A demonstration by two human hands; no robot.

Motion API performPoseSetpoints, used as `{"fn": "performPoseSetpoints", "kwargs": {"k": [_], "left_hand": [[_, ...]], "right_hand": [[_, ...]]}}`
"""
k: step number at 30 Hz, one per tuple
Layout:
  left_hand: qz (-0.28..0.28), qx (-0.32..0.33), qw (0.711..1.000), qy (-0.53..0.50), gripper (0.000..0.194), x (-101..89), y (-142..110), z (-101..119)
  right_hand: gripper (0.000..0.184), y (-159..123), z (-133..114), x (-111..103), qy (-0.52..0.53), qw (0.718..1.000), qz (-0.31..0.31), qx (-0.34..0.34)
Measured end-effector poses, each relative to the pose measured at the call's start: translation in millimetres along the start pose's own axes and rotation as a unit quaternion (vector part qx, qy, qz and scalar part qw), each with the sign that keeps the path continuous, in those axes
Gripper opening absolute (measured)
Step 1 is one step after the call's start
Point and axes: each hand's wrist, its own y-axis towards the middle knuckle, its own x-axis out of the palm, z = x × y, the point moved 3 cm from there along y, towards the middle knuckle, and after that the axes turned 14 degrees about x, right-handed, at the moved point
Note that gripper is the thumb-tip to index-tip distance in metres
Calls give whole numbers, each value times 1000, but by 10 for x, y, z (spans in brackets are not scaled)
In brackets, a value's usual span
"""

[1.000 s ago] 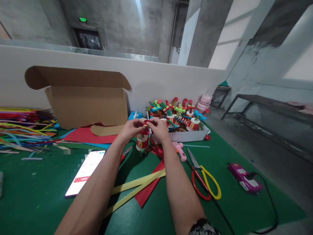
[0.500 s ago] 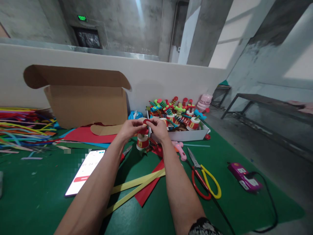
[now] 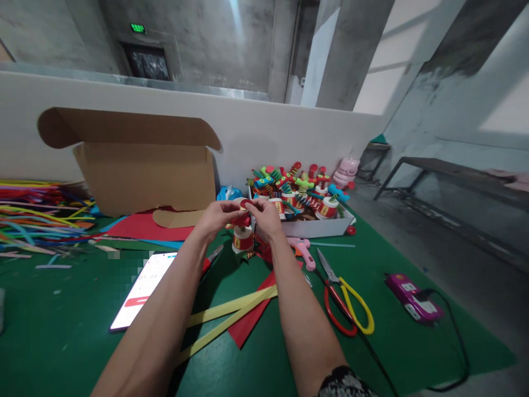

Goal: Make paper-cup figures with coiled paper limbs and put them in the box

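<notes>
A paper-cup figure, red and white with a gold label, stands upright on the green table. Both hands meet at its red top. My left hand is closed, thumb and fingers pinching the top from the left. My right hand is closed on the same red part from the other side, thumb against a small red disc. Folded paper strips stick out near the cup's base. Yellow paper strips cross a red paper strip between my forearms.
A white box of similar figures stands behind my right hand. Right of my forearm lie a pink glue gun, scissors and a purple corded device. At left are a phone, colourful strips and an open cardboard box.
Both hands stay at the figure's top with only slight finger shifts. The small red disc sits a touch higher and further left between my fingers.
</notes>
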Motion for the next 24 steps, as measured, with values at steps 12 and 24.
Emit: {"fn": "performPoseSetpoints", "kwargs": {"k": [12, 24], "left_hand": [[-6, -1, 1000, 3, 42, -18, -5, -9], [6, -13, 1000, 4, 38, -12, -12, 23]], "right_hand": [[24, -60, -59, -15, 28, 997, -64, 29], [25, -10, 43, 23, 32, 998, -50, 17]]}}
